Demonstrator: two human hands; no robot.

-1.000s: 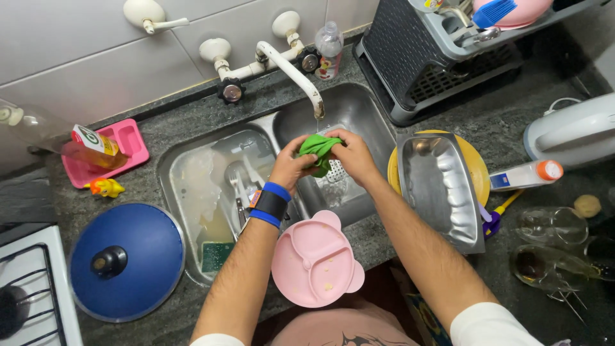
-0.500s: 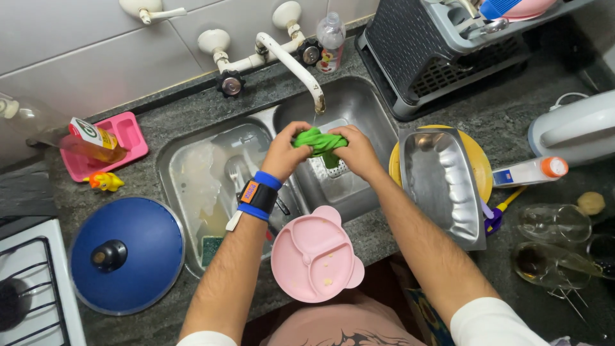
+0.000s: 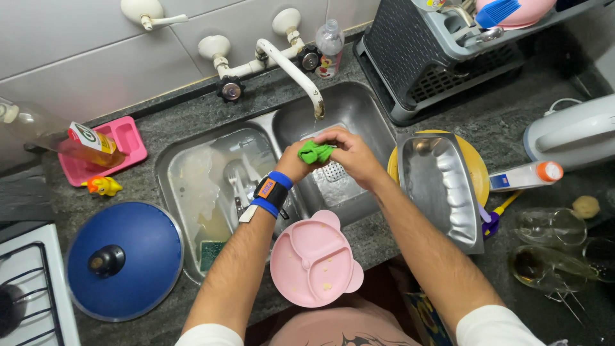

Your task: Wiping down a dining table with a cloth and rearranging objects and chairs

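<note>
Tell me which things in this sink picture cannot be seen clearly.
- Head view: crumpled green cloth, mostly covered by left hand and right hand.
- Clear yellowish bottle: cut by the left edge.
- Grey plastic dish rack: its contents are cut by the top edge.

Beside the stainless steel sink (image 3: 359,109), whose metal looks brushed and wet, lies a speckled dark stone counter (image 3: 192,115), matt and grainy. The green cloth (image 3: 315,152) above the sink looks soft and soaked. In front of the sink a pink plate (image 3: 314,263) is smooth matt plastic. Right of the sink a metal tray (image 3: 442,186) shines glossy; left, a blue lid (image 3: 131,256) is smooth.
</note>
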